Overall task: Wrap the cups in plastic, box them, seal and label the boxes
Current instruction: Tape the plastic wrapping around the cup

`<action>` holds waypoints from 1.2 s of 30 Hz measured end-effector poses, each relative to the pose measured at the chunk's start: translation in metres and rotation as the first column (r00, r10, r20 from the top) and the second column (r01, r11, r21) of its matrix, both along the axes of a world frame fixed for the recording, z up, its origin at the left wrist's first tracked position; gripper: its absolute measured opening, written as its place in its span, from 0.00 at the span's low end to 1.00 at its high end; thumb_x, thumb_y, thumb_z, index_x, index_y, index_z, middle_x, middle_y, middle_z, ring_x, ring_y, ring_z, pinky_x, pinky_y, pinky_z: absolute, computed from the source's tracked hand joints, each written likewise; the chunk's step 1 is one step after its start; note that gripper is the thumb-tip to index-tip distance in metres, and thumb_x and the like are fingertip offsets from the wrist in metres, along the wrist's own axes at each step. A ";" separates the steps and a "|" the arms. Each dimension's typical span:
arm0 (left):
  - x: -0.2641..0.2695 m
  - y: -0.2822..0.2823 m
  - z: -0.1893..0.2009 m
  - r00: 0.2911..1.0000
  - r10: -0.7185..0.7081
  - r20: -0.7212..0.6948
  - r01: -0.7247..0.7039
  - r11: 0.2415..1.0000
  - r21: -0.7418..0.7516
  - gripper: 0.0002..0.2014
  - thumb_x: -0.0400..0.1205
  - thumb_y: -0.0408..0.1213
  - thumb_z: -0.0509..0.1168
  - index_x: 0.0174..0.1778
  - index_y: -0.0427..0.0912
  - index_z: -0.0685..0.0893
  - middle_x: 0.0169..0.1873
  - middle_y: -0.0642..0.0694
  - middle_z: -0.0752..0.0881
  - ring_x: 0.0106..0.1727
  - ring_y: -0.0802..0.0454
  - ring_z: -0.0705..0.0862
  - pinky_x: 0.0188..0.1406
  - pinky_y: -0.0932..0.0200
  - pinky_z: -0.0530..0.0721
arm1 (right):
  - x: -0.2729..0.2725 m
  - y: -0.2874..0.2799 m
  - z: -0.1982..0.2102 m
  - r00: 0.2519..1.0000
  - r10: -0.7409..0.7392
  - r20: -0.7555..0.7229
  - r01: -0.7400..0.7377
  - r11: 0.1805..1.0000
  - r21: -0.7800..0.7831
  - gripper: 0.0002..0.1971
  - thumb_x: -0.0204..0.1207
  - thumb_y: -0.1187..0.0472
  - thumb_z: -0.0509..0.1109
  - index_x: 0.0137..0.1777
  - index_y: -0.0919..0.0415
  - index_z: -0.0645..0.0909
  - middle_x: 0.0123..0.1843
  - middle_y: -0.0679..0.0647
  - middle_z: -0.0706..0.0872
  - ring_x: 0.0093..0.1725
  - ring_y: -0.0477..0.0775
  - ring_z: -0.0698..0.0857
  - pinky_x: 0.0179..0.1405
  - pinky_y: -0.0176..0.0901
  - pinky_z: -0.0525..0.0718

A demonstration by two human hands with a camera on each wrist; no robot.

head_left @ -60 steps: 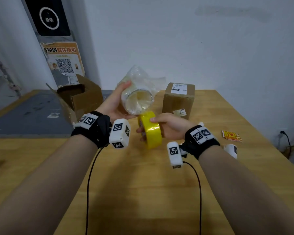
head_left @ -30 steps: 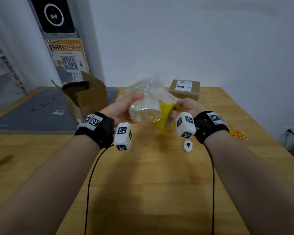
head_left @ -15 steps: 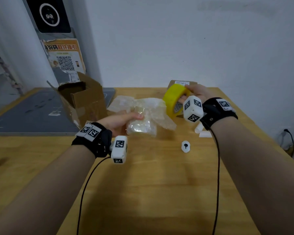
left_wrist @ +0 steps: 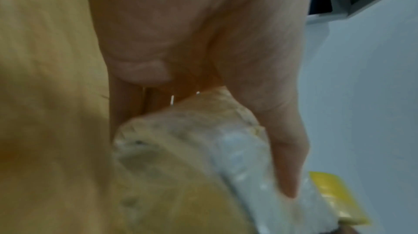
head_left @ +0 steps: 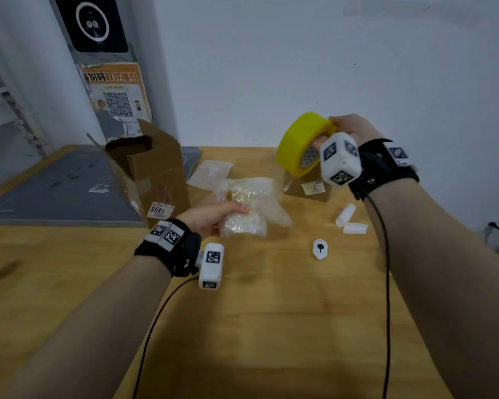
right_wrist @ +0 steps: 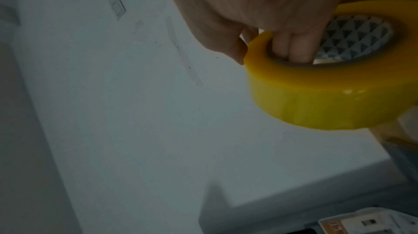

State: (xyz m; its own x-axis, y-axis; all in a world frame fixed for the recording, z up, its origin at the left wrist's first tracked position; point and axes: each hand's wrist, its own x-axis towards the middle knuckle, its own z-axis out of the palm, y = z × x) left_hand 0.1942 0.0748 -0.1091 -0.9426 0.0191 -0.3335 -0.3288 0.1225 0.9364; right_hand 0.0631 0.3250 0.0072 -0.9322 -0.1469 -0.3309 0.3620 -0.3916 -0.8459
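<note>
On the wooden table (head_left: pixel 271 326), the left hand (head_left: pixel 211 218) grips the plastic-wrapped cup (head_left: pixel 245 214). Up in the air, the right hand (head_left: pixel 350 129) holds the yellow tape roll (head_left: pixel 298 145), fingers (right_wrist: pixel 291 48) hooked inside it.

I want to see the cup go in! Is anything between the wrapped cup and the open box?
Nothing visible blocks it. The left hand holds the wrapped cup on the table, just right of the open box. The box's opening faces up, so the cup must go up over its wall.
</note>
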 end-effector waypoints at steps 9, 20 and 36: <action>-0.006 0.009 -0.008 0.990 0.138 0.041 -0.141 0.986 0.085 0.26 0.72 0.58 0.80 0.64 0.51 0.88 0.64 0.42 0.90 0.66 0.38 0.88 0.69 0.37 0.85 | 0.041 -0.011 0.028 1.000 0.026 -0.010 -0.027 0.953 -0.303 0.08 0.90 0.62 0.64 0.50 0.66 0.75 0.43 0.60 0.84 0.35 0.64 0.87 0.16 0.56 0.86; -0.012 0.026 -0.003 0.939 0.343 -0.039 -0.333 0.929 0.160 0.29 0.71 0.54 0.83 0.66 0.49 0.86 0.58 0.50 0.88 0.60 0.51 0.85 0.51 0.49 0.92 | 0.083 -0.050 0.034 0.970 0.178 -0.163 -0.213 0.950 -0.230 0.04 0.87 0.65 0.68 0.59 0.60 0.80 0.58 0.66 0.82 0.59 0.69 0.90 0.41 0.67 0.92; -0.027 -0.012 0.025 0.867 0.498 -0.022 -0.475 0.839 0.267 0.28 0.66 0.53 0.86 0.60 0.51 0.88 0.54 0.40 0.90 0.55 0.38 0.90 0.52 0.35 0.92 | 0.125 -0.055 -0.006 0.810 0.524 -0.262 -0.351 0.792 0.500 0.14 0.86 0.59 0.69 0.67 0.51 0.89 0.62 0.56 0.90 0.55 0.57 0.92 0.48 0.50 0.93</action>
State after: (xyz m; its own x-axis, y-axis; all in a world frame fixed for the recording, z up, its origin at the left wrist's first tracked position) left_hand 0.1675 0.0627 -0.0841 -0.8766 -0.3798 -0.2955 -0.2017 -0.2676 0.9422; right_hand 0.1882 0.2700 0.0009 -0.8592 -0.5013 -0.1025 0.0338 0.1443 -0.9890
